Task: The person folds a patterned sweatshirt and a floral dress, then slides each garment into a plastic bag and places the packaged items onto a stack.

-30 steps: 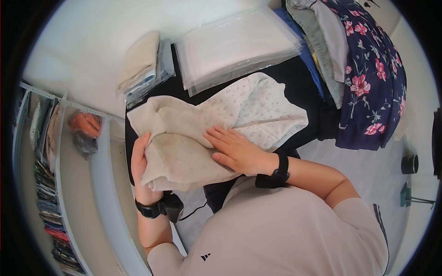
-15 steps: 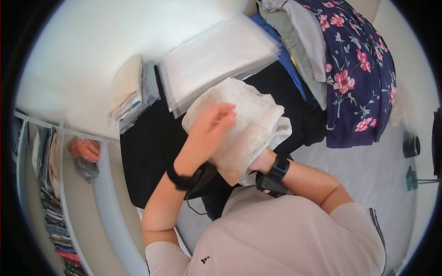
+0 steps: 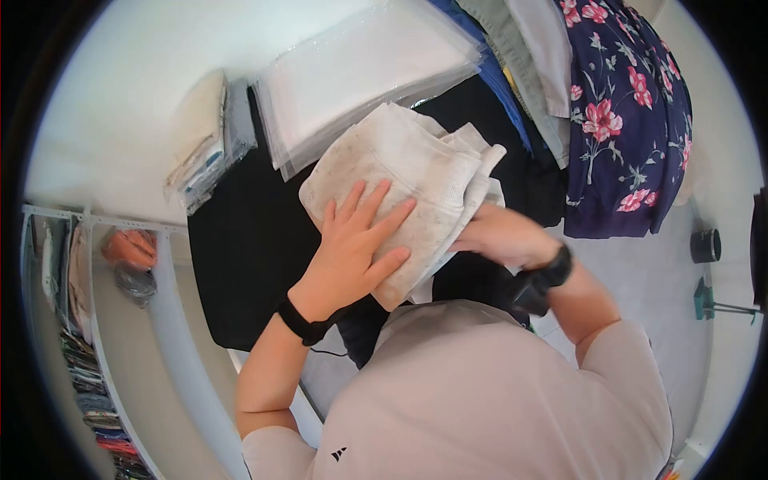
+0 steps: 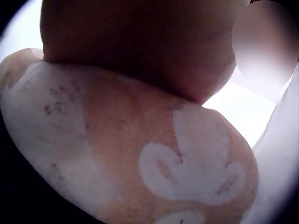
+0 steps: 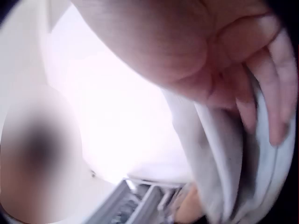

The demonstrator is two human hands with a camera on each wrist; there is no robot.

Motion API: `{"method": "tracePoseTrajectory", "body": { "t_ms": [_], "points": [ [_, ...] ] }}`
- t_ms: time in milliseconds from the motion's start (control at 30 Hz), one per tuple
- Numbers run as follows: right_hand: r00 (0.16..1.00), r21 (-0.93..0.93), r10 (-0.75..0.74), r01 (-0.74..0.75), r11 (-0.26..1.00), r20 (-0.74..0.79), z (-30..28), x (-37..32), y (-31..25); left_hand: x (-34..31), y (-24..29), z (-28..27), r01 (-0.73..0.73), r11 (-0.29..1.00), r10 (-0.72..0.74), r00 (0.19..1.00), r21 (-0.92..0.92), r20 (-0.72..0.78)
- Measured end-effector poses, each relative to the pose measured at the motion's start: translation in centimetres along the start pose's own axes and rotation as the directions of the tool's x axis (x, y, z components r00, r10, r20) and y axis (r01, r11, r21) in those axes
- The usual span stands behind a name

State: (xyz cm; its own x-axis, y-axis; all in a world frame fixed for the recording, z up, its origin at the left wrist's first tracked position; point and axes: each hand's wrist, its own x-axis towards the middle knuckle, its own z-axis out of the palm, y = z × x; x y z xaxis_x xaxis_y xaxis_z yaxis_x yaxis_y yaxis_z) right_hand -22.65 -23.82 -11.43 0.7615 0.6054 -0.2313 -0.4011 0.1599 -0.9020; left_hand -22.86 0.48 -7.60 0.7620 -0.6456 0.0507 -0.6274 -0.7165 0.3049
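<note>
A folded off-white garment (image 3: 400, 176) with a faint speckled print and a ribbed band sits over the black-covered table. My left hand (image 3: 356, 240) lies spread across its upper face, fingers straight. At the right side, my right hand (image 3: 504, 234) grips the folded edges, its fingertips partly hidden by cloth. The right wrist view shows fingers (image 5: 273, 102) curling over several pale layers of the garment (image 5: 219, 154). In the left wrist view, the garment's tan and white surface (image 4: 121, 135) bears a white printed shape, below the dark underside of the left hand (image 4: 140, 42).
Clear plastic bags (image 3: 368, 72) lie stacked at the back of the table (image 3: 248, 256). Bagged folded clothes (image 3: 210, 140) stand at the left corner. A floral navy cloth (image 3: 616, 120) and other garments drape on the right. Shelves (image 3: 104, 320) with packed clothes line the left.
The garment, earlier spread long, is now folded into a compact bundle. The left hand has moved from its left edge onto its top; the right hand has gone from its top to its right edge.
</note>
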Motion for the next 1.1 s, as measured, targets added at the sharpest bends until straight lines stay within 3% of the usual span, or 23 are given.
{"method": "tracePoseTrajectory", "body": {
  "t_ms": [33,67,100,133,200,233,300,333,367,433,467,500,533,633,733,833,1067,1100],
  "points": [
    [0.992,-0.122,0.128,-0.127,0.984,-0.007,-1.2,-1.6,-1.8,0.0,0.2,0.3,0.009,1.0,-0.01,1.0,-0.017,-0.006],
    [0.99,-0.413,0.14,-0.127,0.902,0.001,-3.7,-2.5,-2.4,0.0,0.4,0.6,-0.032,0.996,0.03,0.999,0.082,0.027],
    [0.979,-0.456,0.113,-0.181,0.872,-0.172,-4.0,-3.9,-3.9,0.1,0.5,1.0,-0.073,0.981,0.063,0.996,0.177,0.059],
    [0.949,-0.563,-0.016,-0.174,0.808,-0.316,-4.8,-4.7,-4.4,0.2,0.5,1.3,-0.059,0.985,0.052,0.998,0.161,0.047],
    [0.865,-0.756,-0.38,0.001,0.655,-0.327,-4.8,-5.3,-5.0,0.5,0.5,1.8,-0.096,0.978,0.098,0.995,0.186,0.001],
    [0.807,-0.854,-0.528,0.059,0.516,-0.264,-3.9,-5.1,-5.2,0.5,0.5,1.9,-0.086,0.98,0.089,0.996,0.178,-0.009],
    [0.749,-0.963,-0.644,0.262,0.07,0.157,-1.5,-3.6,-5.1,0.5,0.4,2.0,-0.116,0.974,0.124,0.992,0.196,-0.025],
    [0.825,-0.953,-0.478,0.285,-0.108,0.301,-0.4,-3.2,-5.3,0.5,0.3,2.0,-0.107,0.975,0.115,0.993,0.195,-0.035],
    [0.824,-0.909,-0.393,0.327,-0.259,0.408,0.3,-2.4,-4.9,0.4,0.2,2.2,-0.122,0.973,0.135,0.989,0.197,-0.053],
    [0.797,-0.848,-0.337,0.375,-0.375,0.501,0.6,-0.8,-3.7,0.2,-0.4,2.2,-0.126,0.971,0.144,0.986,0.203,-0.078],
    [0.793,-0.84,-0.33,0.385,-0.381,0.513,0.4,-0.2,-3.0,0.3,-1.0,2.0,-0.13,0.985,0.137,0.989,0.116,-0.054],
    [0.848,-0.881,-0.314,0.314,-0.354,0.428,0.1,0.2,-2.2,0.5,-1.6,1.8,-0.133,0.991,0.134,0.991,0.028,-0.031],
    [0.895,-0.915,-0.296,0.235,-0.326,0.335,0.0,0.4,-1.7,0.7,-2.3,1.4,-0.125,0.992,0.126,0.991,0.029,-0.039],
    [0.898,-0.907,-0.294,0.211,-0.364,0.327,0.1,-0.4,-1.0,1.5,-3.7,0.5,-0.045,0.992,0.06,0.989,0.114,-0.132],
    [0.909,-0.914,-0.293,0.181,-0.363,0.297,0.1,-0.8,-0.5,2.4,-4.7,1.0,0.104,0.99,-0.105,0.994,0.1,0.004],
    [0.921,-0.943,-0.282,0.191,-0.271,0.268,0.4,-0.9,-0.7,3.4,-5.4,0.7,0.125,0.991,-0.128,0.987,0.037,0.099],
    [0.919,-0.938,-0.283,0.192,-0.289,0.275,0.3,-0.3,-0.7,3.7,-6.6,-1.1,0.092,0.994,-0.081,0.984,-0.062,0.157],
    [0.918,-0.941,-0.287,0.194,-0.277,0.274,0.3,-0.4,-0.7,4.1,-7.1,-1.7,0.035,0.972,-0.02,0.997,-0.231,0.068]
  ]
}}
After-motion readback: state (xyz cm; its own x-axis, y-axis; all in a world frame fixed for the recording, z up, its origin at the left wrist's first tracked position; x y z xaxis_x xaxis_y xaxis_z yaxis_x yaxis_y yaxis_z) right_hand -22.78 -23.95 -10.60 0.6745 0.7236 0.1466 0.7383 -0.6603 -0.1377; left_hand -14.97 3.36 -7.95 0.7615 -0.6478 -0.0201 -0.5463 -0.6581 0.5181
